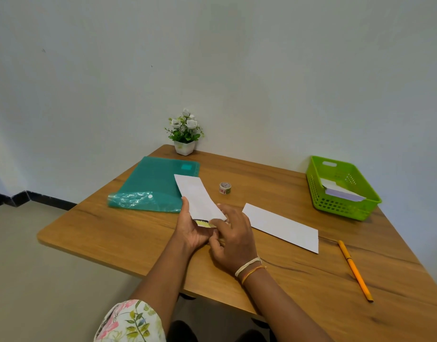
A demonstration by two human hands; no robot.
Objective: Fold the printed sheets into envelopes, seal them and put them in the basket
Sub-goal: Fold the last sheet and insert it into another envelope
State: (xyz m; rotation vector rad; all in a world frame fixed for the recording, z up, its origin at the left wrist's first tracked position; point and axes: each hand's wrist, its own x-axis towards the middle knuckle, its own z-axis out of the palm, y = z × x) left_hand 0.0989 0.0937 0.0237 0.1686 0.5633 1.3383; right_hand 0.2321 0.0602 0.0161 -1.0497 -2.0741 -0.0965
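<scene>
A folded white sheet (196,196) is raised above the wooden table (128,230), its far end pointing away from me. My left hand (190,230) grips its near end from the left, thumb along the edge. My right hand (233,239) pinches the same end, where a yellow printed patch shows. A second folded white sheet (284,227) lies flat to the right. The roll of patterned tape (225,188) stands behind them. The green basket (317,191) at the far right holds white envelopes (340,192).
A teal plastic folder (153,185) lies at the far left of the table. A small white pot of artificial flowers (185,134) stands at the back corner against the wall. An orange pencil (355,270) lies near the right front.
</scene>
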